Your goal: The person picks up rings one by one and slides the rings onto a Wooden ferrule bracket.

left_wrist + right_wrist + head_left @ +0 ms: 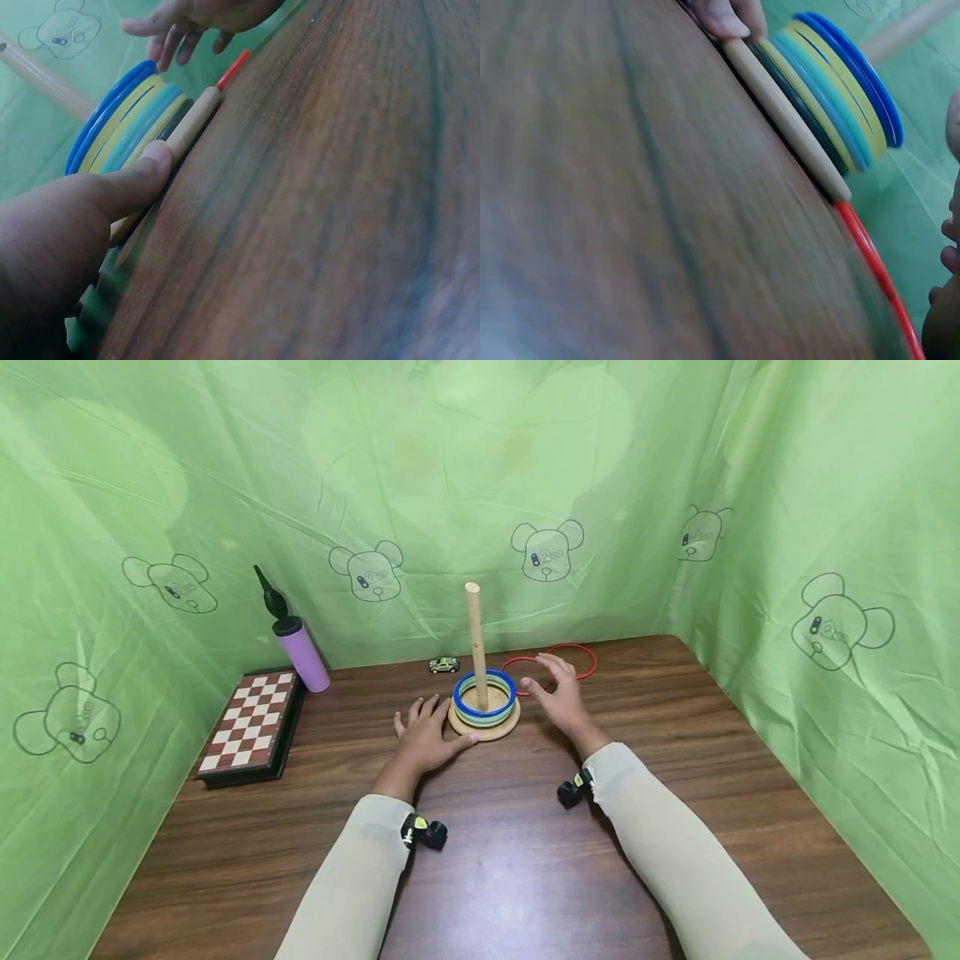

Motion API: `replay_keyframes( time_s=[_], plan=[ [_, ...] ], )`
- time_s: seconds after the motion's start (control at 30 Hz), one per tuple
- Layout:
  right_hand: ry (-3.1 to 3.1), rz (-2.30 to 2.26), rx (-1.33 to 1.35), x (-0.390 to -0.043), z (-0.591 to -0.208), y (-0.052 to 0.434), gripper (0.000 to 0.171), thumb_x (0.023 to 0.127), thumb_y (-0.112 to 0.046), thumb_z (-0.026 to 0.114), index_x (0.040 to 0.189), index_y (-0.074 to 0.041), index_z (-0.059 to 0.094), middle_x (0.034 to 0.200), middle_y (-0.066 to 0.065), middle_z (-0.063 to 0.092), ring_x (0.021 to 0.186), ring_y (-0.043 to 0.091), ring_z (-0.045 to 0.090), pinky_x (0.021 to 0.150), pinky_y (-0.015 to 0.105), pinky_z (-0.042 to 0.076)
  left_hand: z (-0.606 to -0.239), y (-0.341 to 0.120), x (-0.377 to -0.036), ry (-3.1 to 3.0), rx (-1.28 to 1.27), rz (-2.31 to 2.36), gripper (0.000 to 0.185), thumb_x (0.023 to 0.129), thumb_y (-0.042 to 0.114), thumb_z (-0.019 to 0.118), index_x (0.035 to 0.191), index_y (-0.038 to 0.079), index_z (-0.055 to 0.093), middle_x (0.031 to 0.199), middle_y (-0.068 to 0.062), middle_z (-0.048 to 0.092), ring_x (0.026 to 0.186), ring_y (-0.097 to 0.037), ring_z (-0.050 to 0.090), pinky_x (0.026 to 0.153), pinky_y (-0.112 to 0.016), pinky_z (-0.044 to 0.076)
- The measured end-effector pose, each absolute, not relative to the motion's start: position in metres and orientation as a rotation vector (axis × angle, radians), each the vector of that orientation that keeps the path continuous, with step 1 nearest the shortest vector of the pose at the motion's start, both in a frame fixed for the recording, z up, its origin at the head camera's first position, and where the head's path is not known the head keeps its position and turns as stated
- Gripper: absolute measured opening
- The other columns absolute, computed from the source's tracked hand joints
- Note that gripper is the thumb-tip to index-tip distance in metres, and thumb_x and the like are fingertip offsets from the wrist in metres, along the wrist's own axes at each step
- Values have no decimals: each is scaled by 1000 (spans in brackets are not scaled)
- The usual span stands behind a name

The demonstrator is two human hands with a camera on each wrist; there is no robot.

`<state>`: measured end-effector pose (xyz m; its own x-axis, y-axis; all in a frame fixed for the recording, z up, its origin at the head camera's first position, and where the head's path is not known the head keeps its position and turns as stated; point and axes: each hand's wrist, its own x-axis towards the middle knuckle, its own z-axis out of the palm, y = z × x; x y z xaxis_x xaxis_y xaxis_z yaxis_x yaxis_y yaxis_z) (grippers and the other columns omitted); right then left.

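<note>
Ring stack point(484, 700) between spread fingers: left thumb point(154, 163) touching its wooden base point(484, 727).

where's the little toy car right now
In the head view the toy car sits on the table near the back wall, just left of the wooden peg, behind the left hand.

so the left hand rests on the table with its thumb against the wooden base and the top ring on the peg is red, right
Not quite: the top ring on the peg is blue, as the head view shows. The red rings lie on the table. The left hand does touch the wooden base.
</note>
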<state>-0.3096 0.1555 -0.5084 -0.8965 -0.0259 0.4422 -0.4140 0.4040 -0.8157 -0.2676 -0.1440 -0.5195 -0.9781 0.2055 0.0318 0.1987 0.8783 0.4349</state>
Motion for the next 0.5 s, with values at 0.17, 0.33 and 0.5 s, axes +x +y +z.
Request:
replay_keyframes(
  time_s=[0.17, 0.33, 0.5],
  plan=[
    [-2329, 1449, 285, -314, -511, 166, 67, 94, -25, 89, 150, 2, 62, 160, 20, 56, 152, 40, 41, 127, 60, 32, -520, -144, -267, 3036, 329, 704, 106, 90, 84, 66, 172, 25, 36, 180, -12, 29, 169, -43, 16, 128, -81, -1],
    [-2372, 1417, 213, -316, -512, 171, 71, 94, -32, 89, 151, 0, 61, 162, 19, 54, 154, 40, 40, 128, 65, 25, -520, -143, -267, 3045, 329, 702, 106, 90, 83, 67, 172, 23, 37, 180, -13, 30, 169, -45, 17, 128, -82, 0],
    [-2409, 1401, 126, -322, -514, 181, 70, 96, -33, 86, 152, 1, 60, 164, 18, 52, 154, 41, 40, 128, 68, 23, -519, -143, -266, 3039, 325, 703, 105, 90, 83, 66, 172, 25, 36, 180, -13, 30, 169, -44, 16, 128, -82, 0]
  ],
)
